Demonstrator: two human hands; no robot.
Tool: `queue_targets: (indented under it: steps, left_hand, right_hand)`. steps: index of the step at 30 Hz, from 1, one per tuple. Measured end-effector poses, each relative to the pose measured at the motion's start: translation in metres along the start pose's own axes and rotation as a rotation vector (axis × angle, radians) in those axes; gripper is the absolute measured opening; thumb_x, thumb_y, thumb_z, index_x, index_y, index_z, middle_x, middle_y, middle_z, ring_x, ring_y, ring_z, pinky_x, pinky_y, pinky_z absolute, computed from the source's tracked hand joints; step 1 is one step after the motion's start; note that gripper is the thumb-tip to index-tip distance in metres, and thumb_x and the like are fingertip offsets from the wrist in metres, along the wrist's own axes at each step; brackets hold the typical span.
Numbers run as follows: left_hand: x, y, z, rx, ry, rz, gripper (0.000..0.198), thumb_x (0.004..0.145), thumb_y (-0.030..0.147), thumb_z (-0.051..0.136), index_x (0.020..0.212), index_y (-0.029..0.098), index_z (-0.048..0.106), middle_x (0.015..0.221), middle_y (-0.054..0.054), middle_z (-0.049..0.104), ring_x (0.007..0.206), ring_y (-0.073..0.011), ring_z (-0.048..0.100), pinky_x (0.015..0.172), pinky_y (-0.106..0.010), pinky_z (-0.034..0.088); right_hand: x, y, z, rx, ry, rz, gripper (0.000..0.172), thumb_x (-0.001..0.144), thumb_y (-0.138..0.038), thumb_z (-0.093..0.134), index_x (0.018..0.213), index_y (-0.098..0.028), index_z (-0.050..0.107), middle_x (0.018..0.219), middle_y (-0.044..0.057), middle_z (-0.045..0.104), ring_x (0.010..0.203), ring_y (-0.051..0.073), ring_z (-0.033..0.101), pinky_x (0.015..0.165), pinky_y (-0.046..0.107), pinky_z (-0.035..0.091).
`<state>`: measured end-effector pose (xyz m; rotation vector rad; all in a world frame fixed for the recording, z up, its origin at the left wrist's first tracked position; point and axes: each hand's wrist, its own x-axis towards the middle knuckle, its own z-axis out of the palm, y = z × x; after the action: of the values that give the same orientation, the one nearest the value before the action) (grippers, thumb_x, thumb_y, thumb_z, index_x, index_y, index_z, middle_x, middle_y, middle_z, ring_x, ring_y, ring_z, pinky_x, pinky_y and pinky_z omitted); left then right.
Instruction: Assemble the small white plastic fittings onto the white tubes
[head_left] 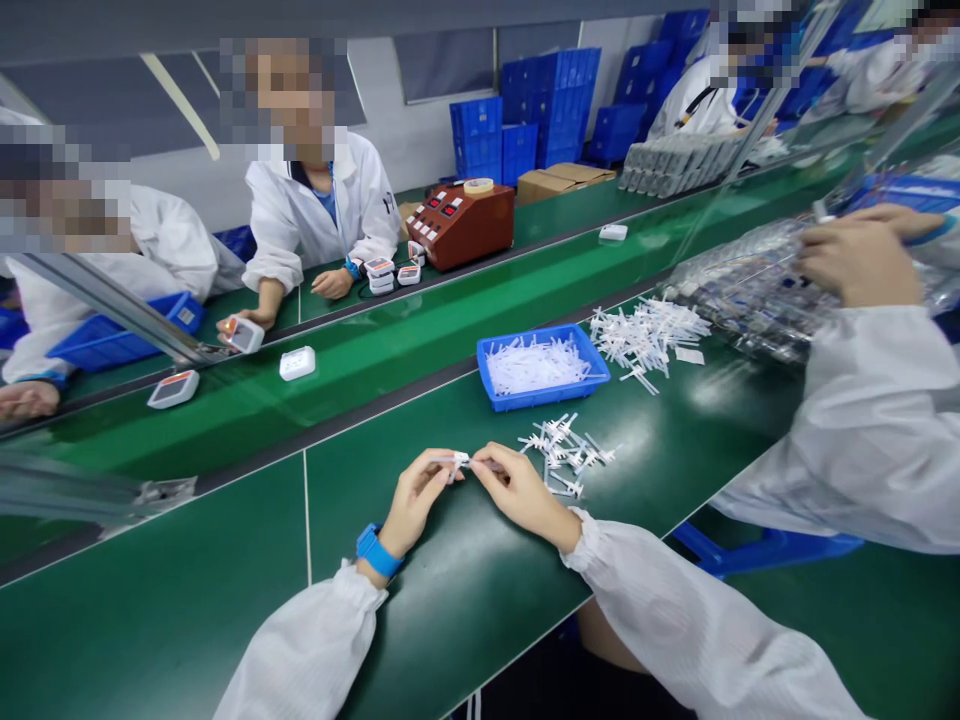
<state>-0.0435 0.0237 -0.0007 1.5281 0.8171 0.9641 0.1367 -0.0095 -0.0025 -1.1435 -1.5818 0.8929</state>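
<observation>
A small white plastic piece with a thin strip is held above the green bench, between my two hands. My left hand pinches it from the left, thumb against fingers. From the other side my right hand closes its fingertips at the piece's right end; its fingers partly hide what they grip there. Just beyond my right hand lies a loose pile of similar white pieces with strips. Behind that pile stands a blue tray filled with thin translucent white strips.
More white pieces are heaped right of the tray, beside plastic-bagged parts. A co-worker's sleeve reaches in at right. White devices sit on the green conveyor. Across it, people work near a brown box with displays.
</observation>
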Motion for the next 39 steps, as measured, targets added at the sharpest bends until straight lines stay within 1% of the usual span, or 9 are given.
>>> queue_targets:
  steps: [4,7,9,11,16,21,26,32,39]
  left_hand:
    - [0.0039,-0.0002,-0.0038,0.016,-0.054,-0.011,0.025,0.091,0.037,0.052,0.096,0.015,0.062,0.076,-0.003,0.061,0.073,-0.0154,0.057,0.072,-0.027,0.045]
    - [0.0054,0.0030,-0.0006,0.110,-0.053,-0.022,0.028,0.091,0.039,0.051,0.083,0.014,0.062,0.071,-0.002,0.057,0.068,-0.0135,0.054,0.069,-0.026,0.045]
    - [0.0055,0.0049,0.0018,0.163,-0.036,-0.030,0.030,0.091,0.040,0.051,0.078,0.015,0.060,0.069,-0.001,0.056,0.066,-0.0129,0.053,0.068,-0.026,0.044]
    - [0.0053,0.0053,0.0032,0.189,-0.021,-0.033,0.030,0.091,0.040,0.051,0.077,0.015,0.060,0.068,-0.001,0.056,0.065,-0.0125,0.052,0.067,-0.025,0.044]
    - [0.0051,0.0018,0.0027,0.201,0.000,-0.040,0.028,0.090,0.040,0.052,0.080,0.015,0.060,0.069,-0.001,0.056,0.065,-0.0126,0.053,0.065,-0.024,0.044]
    - [0.0051,0.0019,0.0015,0.239,-0.031,-0.059,0.033,0.091,0.041,0.050,0.072,0.016,0.057,0.064,0.001,0.053,0.060,-0.0114,0.050,0.062,-0.023,0.041]
    - [0.0050,0.0040,0.0022,0.206,-0.045,-0.101,0.035,0.091,0.044,0.048,0.072,0.016,0.056,0.060,0.002,0.051,0.058,-0.0114,0.049,0.060,-0.024,0.040]
    - [0.0066,0.0012,0.0014,0.194,-0.059,-0.162,0.045,0.091,0.046,0.047,0.058,0.016,0.053,0.051,0.002,0.047,0.052,-0.0109,0.046,0.058,-0.024,0.037]
    - [0.0075,0.0023,0.0021,0.205,-0.045,-0.176,0.049,0.090,0.046,0.048,0.052,0.017,0.053,0.046,0.001,0.048,0.050,-0.0116,0.046,0.059,-0.025,0.038]
  right_hand:
    - [0.0016,0.0011,-0.0001,0.081,-0.049,0.101,0.023,0.093,-0.034,0.048,0.087,-0.016,0.061,0.075,0.001,0.060,0.065,0.012,0.053,0.057,0.022,0.041]
    - [0.0015,0.0011,0.0001,0.093,-0.069,0.118,0.025,0.092,-0.036,0.049,0.086,-0.015,0.063,0.074,0.001,0.060,0.064,0.012,0.053,0.057,0.022,0.040]
    - [0.0013,0.0012,0.0005,0.091,-0.076,0.115,0.026,0.092,-0.037,0.050,0.085,-0.015,0.063,0.074,0.001,0.060,0.064,0.012,0.053,0.056,0.022,0.040]
    - [0.0010,0.0016,0.0011,0.090,-0.082,0.109,0.027,0.092,-0.038,0.050,0.085,-0.015,0.063,0.073,0.001,0.060,0.064,0.012,0.053,0.057,0.022,0.040]
    - [0.0007,0.0030,0.0022,0.093,-0.084,0.118,0.028,0.091,-0.040,0.051,0.085,-0.015,0.064,0.072,0.001,0.060,0.065,0.012,0.053,0.057,0.022,0.042]
    - [0.0008,0.0034,0.0029,0.143,-0.082,0.144,0.029,0.091,-0.041,0.052,0.086,-0.015,0.063,0.074,0.001,0.060,0.065,0.012,0.053,0.058,0.022,0.042]
    - [0.0014,0.0024,0.0032,0.168,-0.095,0.150,0.030,0.090,-0.042,0.053,0.086,-0.015,0.063,0.074,0.001,0.060,0.066,0.012,0.053,0.059,0.022,0.043]
    - [0.0017,-0.0001,0.0035,0.202,-0.098,0.177,0.029,0.089,-0.041,0.053,0.083,-0.014,0.063,0.074,0.002,0.061,0.065,0.012,0.054,0.060,0.023,0.044]
    - [0.0017,0.0010,0.0041,0.186,-0.104,0.170,0.027,0.089,-0.038,0.052,0.081,-0.015,0.063,0.071,0.001,0.060,0.063,0.011,0.051,0.058,0.023,0.043]
